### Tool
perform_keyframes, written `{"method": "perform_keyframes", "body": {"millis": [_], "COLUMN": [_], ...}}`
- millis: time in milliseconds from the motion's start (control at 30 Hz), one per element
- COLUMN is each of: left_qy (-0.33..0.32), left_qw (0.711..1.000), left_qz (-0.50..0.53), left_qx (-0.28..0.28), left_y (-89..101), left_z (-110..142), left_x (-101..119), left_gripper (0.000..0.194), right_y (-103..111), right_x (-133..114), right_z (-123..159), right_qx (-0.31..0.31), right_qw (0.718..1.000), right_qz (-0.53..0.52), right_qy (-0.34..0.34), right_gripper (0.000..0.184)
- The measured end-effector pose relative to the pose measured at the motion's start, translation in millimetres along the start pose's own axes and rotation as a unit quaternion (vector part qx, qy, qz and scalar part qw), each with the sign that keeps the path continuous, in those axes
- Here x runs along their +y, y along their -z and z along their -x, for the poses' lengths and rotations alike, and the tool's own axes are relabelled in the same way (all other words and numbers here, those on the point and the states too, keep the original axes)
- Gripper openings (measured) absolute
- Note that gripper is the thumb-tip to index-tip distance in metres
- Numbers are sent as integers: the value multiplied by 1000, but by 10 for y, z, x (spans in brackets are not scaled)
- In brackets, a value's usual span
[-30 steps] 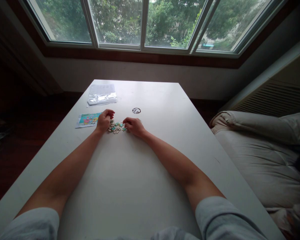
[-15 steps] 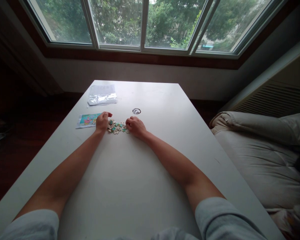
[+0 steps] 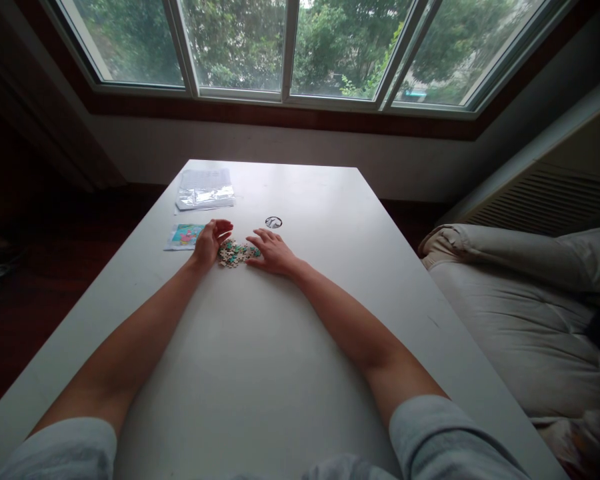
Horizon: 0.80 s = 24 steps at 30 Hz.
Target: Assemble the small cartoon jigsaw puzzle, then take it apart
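Note:
A small heap of jigsaw puzzle pieces [image 3: 234,254], beige and green, lies on the white table [image 3: 260,347] between my hands. My left hand [image 3: 213,240] curves along the heap's left side, its fingers apart and holding nothing that I can see. On the other side, my right hand [image 3: 273,251] is spread with thumb and fingers apart, touching the right edge of the pieces. Just left of my left hand is a colourful picture packet [image 3: 184,236], partly covered by that hand.
A clear plastic packet with papers [image 3: 206,190] lies at the far left of the table. Beyond my right hand is a round dark-rimmed disc or hole cover [image 3: 273,222]. A padded beige seat [image 3: 510,320] stands to the right, and a window [image 3: 290,50] is ahead.
Both hands have opened their fingers. My left hand has shifted slightly right, and the heap looks more gathered. The picture packet sits a little further right, too.

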<state>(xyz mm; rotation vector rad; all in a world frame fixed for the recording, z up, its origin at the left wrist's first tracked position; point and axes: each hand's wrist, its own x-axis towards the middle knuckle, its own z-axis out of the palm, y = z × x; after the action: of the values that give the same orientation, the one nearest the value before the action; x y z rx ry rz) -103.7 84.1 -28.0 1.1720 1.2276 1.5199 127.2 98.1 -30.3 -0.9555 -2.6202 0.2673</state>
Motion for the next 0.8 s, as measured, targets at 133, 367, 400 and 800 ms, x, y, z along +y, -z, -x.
{"method": "perform_keyframes", "body": {"millis": [133,367,400,800], "left_qy": [-15,-22,-32,-122], "left_qw": [996,981,979,892], "left_qz": [-6,-72,-96,-434], "left_qx": [85,180,175,15], "left_y": [91,313,318,217], "left_z": [-58,-224,-223,-105], "left_x": [-35,-164,-171,-129], "left_gripper": [38,36,34,25], "right_y": [-85,-131,-139,-226], "right_x": [-10,-16,-19,-157], "right_z": [-20,-29,-30,-88], "right_qx": [-15,-40,-45,-13], "right_qw": [999,998,998,999], "right_qz": [15,7,5,-25], "right_qy": [-34,-41,-39,-27], "right_gripper": [77,85,85,76]}}
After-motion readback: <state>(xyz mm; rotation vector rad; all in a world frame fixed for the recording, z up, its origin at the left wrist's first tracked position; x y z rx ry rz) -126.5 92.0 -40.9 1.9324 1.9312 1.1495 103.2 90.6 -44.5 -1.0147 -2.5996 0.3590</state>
